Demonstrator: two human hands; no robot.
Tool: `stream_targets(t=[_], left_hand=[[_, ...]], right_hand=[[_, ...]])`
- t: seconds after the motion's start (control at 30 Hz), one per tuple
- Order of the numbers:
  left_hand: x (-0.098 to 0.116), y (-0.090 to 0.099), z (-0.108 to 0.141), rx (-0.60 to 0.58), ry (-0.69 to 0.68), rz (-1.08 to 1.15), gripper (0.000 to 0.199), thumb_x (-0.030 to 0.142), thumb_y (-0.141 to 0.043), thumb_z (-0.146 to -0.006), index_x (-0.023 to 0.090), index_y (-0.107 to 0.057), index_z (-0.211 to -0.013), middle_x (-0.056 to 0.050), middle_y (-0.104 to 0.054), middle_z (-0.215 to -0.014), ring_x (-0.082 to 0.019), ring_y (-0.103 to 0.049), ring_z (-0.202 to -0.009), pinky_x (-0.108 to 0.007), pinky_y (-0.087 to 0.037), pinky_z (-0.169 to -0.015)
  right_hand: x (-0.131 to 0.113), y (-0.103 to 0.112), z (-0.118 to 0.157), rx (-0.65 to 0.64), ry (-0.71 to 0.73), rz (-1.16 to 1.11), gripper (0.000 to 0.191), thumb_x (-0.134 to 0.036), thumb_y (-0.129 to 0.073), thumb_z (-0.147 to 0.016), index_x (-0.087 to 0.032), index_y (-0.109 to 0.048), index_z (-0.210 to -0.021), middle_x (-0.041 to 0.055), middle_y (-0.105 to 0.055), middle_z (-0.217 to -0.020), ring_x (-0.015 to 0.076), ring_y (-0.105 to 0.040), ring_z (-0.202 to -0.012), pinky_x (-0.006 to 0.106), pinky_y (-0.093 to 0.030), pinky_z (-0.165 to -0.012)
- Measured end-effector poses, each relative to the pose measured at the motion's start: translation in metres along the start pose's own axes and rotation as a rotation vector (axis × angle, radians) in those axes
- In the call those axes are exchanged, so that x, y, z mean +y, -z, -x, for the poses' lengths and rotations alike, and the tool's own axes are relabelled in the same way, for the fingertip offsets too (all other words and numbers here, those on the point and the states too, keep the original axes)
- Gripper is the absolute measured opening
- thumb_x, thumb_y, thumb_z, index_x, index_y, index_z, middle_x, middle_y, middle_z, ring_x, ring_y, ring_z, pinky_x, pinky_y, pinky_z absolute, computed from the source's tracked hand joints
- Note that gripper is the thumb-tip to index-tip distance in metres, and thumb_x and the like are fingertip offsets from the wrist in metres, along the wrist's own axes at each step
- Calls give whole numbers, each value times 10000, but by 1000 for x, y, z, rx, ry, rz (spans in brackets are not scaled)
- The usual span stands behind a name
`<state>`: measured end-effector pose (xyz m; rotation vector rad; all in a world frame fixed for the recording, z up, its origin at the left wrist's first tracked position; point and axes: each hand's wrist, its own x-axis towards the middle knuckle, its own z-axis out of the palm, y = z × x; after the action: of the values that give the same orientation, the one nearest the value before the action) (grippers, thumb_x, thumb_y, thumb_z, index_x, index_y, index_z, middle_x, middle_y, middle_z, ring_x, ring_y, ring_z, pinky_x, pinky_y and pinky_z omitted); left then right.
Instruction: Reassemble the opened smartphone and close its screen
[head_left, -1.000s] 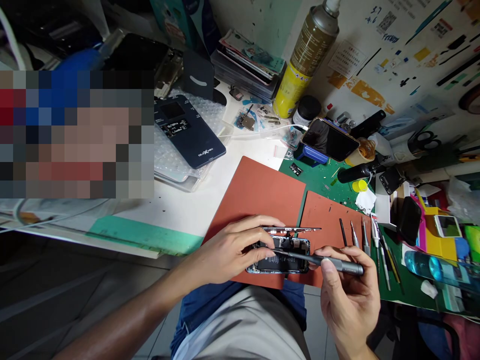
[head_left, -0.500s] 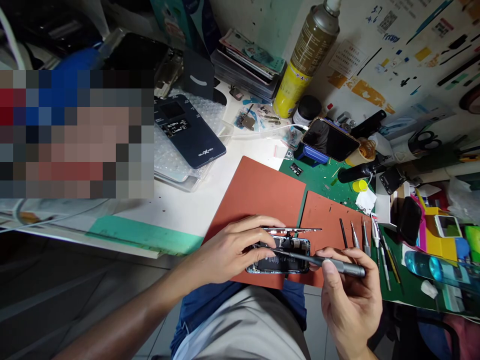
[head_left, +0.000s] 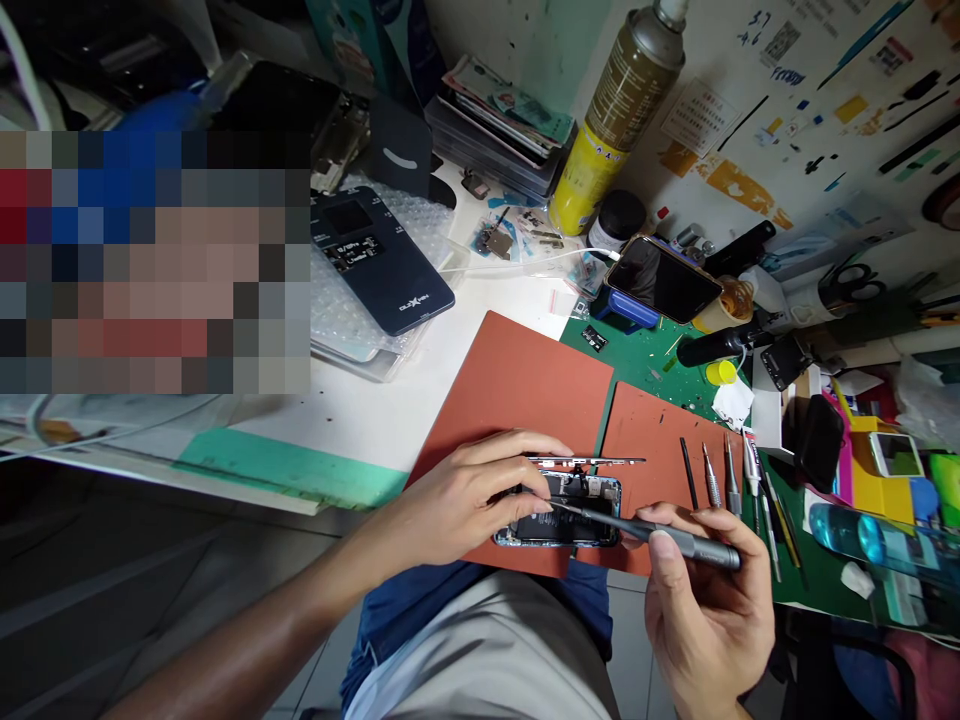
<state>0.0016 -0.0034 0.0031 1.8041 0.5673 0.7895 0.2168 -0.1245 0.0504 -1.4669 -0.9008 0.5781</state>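
I see my right hand grip a screwdriver over the opened phone; my left hand seemingly pinches near its tip, grip narrow.

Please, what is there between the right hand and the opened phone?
In the head view, a slim grey tool: the right hand holds its handle, and its shaft reaches over the opened phone.

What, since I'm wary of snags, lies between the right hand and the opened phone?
Nothing visible blocks the right hand; its screwdriver reaches over the opened phone. At the tip, the left hand crowds in, covering the phone's left end. The raised screen is beyond, off that path.
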Motion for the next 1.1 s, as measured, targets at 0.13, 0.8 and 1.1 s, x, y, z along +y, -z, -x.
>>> stream_targets(t=[0.13, 0.8, 1.1], left_hand=[[-1, 0, 0, -3, -3, 3, 118, 139, -650, -1056, 212, -717, -992, -89, -730, -1387, -203, -724, -1232, -299, -546, -1045], [-1, -1, 0, -3, -15, 17, 117, 127, -657, -1052, 208, -707, -984, -90, -720, -1392, -211, -696, -1273, -325, -533, -1069], [-1, -1, 0, -15, -27, 18, 117, 112, -650, -1056, 201, -693, -994, -91, -711, -1393, -201, -687, -1274, -317, -513, -1072]], right_hand=[[-3, -2, 4, 6, 88, 34, 316, -107, -828, -899, -230, -688, -1154, 48, -836, -953, 206, -825, -868, 341, -702, -750], [-12, -13, 10, -6, 311, 117, 389, -6, -797, -881, -220, -721, -1195, 20, -775, -993, 188, -825, -856, 346, -728, -805], [-15, -16, 13, 6, 315, 166, 378, -13, -802, -886, -215, -704, -1190, 23, -754, -991, 201, -820, -868, 372, -739, -779]])
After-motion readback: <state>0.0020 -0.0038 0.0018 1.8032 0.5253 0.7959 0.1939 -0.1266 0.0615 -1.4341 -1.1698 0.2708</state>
